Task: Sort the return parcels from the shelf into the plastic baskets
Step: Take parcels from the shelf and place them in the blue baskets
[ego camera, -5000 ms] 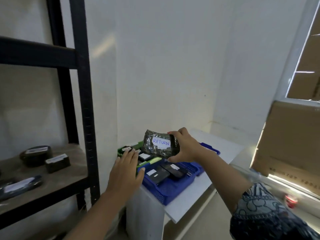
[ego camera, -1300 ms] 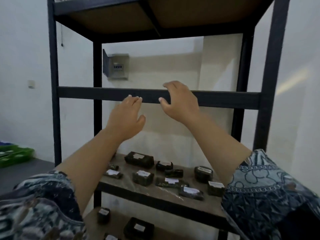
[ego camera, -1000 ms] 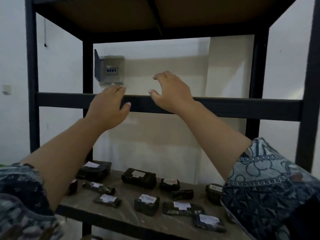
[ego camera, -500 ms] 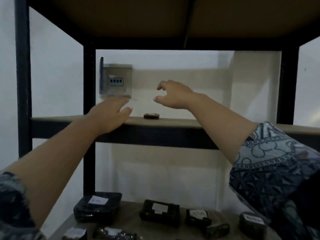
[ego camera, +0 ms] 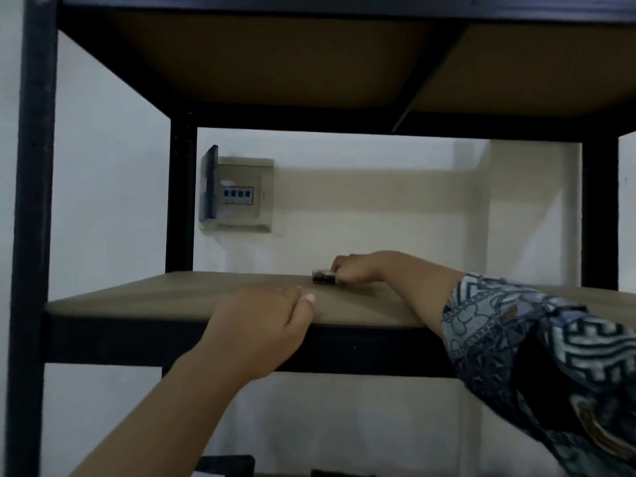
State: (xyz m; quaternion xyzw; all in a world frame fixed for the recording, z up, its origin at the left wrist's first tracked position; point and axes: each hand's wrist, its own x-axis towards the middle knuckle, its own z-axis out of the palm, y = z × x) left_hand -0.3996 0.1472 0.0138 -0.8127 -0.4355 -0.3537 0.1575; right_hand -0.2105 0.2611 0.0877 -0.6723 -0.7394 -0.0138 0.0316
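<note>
The black shelf (ego camera: 32, 235) fills the view, and on its wooden board (ego camera: 155, 297), toward the back and right of the middle, lies one small dark parcel (ego camera: 321, 277). The right hand (ego camera: 358, 270) reaches over the board and its curled fingers grip the parcel's right end, hiding part of it; any label is too blurred to read. The left hand (ego camera: 261, 321) rests flat on the board's front edge, fingers relaxed, holding nothing
</note>
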